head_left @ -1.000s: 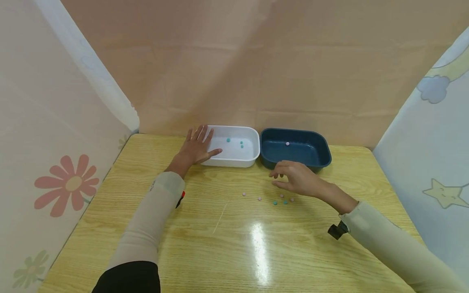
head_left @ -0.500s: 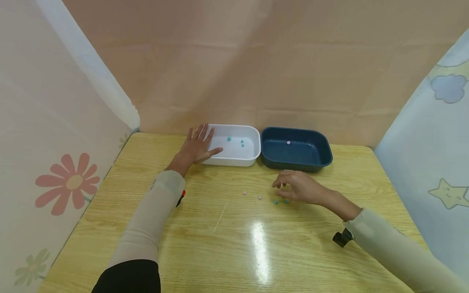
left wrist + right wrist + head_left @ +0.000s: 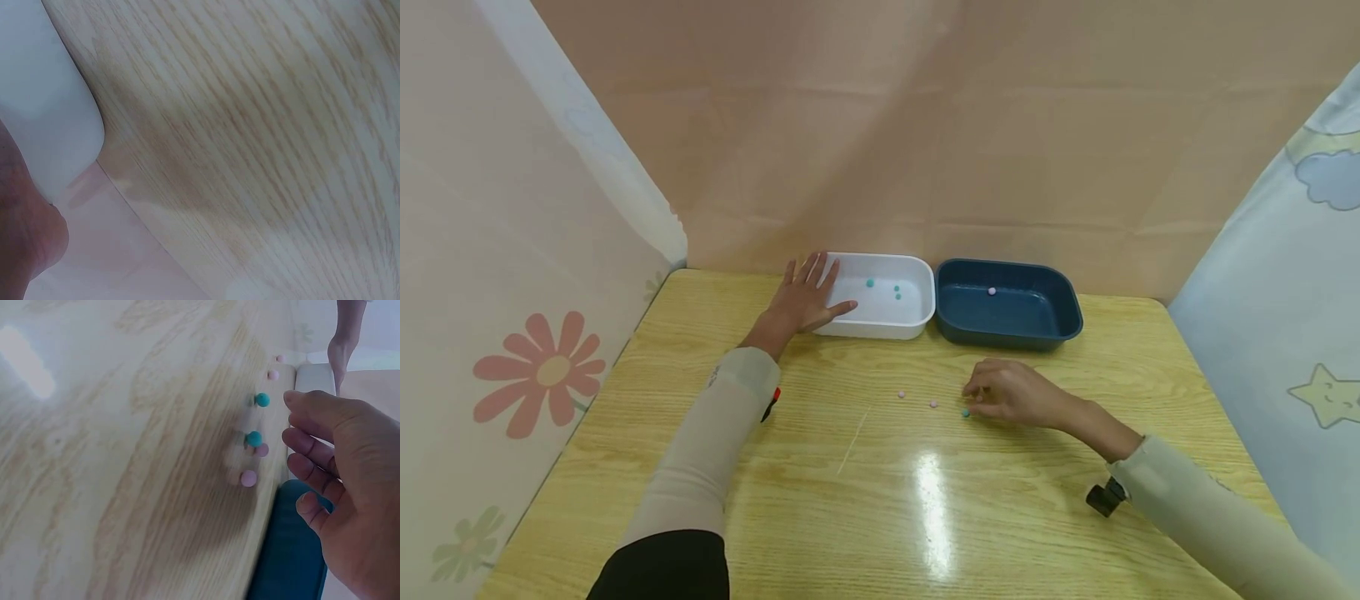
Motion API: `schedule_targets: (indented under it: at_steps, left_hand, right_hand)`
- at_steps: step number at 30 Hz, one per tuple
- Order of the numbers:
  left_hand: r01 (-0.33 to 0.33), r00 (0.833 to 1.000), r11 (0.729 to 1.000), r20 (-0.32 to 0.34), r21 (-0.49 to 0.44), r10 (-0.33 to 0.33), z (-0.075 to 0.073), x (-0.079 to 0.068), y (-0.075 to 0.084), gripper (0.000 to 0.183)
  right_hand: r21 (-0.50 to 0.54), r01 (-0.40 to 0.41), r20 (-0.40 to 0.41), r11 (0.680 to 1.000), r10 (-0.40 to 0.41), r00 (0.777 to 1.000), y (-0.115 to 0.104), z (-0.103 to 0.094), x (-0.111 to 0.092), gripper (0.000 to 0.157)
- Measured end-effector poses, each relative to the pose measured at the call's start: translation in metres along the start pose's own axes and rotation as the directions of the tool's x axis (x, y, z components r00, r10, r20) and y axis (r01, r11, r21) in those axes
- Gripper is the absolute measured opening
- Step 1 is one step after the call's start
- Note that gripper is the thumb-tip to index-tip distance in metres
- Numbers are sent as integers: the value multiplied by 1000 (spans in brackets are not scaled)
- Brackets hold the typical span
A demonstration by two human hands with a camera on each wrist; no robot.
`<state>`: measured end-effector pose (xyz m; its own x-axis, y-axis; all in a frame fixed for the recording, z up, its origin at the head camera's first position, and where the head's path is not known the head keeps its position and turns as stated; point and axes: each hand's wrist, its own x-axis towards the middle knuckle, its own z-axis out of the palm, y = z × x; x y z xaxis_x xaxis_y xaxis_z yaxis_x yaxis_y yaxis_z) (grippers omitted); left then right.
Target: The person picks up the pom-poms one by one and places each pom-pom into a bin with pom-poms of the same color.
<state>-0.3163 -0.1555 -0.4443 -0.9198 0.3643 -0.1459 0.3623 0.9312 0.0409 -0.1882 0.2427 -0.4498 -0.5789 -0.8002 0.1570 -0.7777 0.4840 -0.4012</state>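
With its fingers spread, my left hand (image 3: 797,304) rests on the left rim of a white tub (image 3: 872,331). Inside that tub lie 3 small teal balls (image 3: 870,283). My right hand (image 3: 1022,396), fingers loosely bent and nothing between them, hovers low over loose balls in front of a dark blue tub (image 3: 1007,339). One pink ball (image 3: 992,292) lies in the blue tub. In the right wrist view, two teal balls (image 3: 254,439) and several pink balls (image 3: 249,479) lie on the table near my fingertips. From the head view my right hand hides some of these.
Both tubs stand side by side at the back of the wooden table (image 3: 820,517), against a brown backdrop (image 3: 880,125). Patterned panels flank the table at left and right. A black wrist camera (image 3: 1105,498) hangs below my right sleeve.
My right hand has moved from the blue tub's front edge down toward me and slightly right, over the loose balls. My left hand stays on the white tub.
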Motion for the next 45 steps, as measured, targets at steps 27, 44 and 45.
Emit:
schedule_targets:
  at_steps: [27, 44, 45]
  left_hand:
    - [11, 1000, 1000, 17, 19, -11, 2, 3, -2, 98]
    - [3, 1000, 1000, -16, 27, -3, 0, -2, 2, 98]
    - [3, 1000, 1000, -15, 25, -3, 0, -2, 2, 98]
  right_hand:
    - [-22, 44, -4, 999, -44, 999, 5, 17, -5, 11]
    - [-5, 34, 6, 999, -33, 999, 5, 19, -6, 11]
    - [-6, 32, 8, 999, -32, 999, 5, 19, -6, 11]
